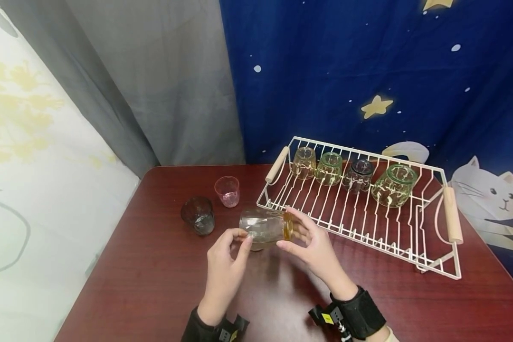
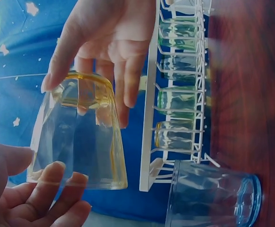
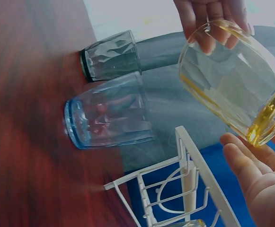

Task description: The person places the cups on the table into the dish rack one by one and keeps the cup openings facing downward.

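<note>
So the yellow glass (image 1: 262,227) is being held sideways over the table (image 1: 154,294), clear of it, right between the two hands. Its open rim end is pinched by the left grip (image 1: 227,266), thumb on one side, fingers on the other. The thick amber base is held in the right grip (image 1: 318,244), between thumb and fingers. A blue glass (image 2: 215,194) is stood upright on the table just below, near the wire rack (image 1: 453,216). Pink (image 1: 228,192) and dark glasses (image 1: 198,217) are set off to the left, and four more glasses (image 1: 358,175) are lined up in the rack.
</note>
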A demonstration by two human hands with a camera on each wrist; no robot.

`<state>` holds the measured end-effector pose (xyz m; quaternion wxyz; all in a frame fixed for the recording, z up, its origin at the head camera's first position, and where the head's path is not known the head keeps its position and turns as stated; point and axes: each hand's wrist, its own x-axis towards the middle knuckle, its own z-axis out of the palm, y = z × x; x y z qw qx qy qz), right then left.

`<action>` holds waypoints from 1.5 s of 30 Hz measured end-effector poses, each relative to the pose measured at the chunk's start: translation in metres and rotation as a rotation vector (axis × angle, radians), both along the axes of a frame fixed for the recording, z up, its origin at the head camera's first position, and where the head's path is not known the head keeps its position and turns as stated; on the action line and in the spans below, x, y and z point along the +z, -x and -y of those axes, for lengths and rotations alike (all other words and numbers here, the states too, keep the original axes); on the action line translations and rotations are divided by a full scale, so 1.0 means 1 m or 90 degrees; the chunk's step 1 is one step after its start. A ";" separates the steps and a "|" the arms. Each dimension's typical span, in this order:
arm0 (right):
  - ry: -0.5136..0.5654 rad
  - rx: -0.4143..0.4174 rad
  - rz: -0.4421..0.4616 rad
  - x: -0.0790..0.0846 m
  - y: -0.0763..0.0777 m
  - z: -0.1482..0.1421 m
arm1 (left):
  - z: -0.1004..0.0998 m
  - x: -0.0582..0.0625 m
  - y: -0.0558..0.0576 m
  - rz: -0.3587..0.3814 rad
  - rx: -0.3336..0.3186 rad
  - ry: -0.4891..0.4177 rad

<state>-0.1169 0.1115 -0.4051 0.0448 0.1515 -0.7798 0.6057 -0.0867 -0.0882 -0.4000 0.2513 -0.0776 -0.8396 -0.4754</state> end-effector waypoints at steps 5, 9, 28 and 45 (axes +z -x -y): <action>-0.003 -0.005 -0.027 0.010 0.006 -0.002 | 0.002 0.002 0.004 0.006 0.002 0.024; -0.008 -0.008 -0.057 0.018 0.011 -0.002 | 0.004 0.002 0.006 0.010 -0.003 0.036; -0.122 -0.136 -0.214 0.066 0.068 -0.006 | 0.009 -0.008 0.024 0.025 -0.032 0.263; -0.363 -0.175 -0.030 0.056 0.113 -0.012 | 0.007 -0.024 0.031 0.029 -0.066 0.377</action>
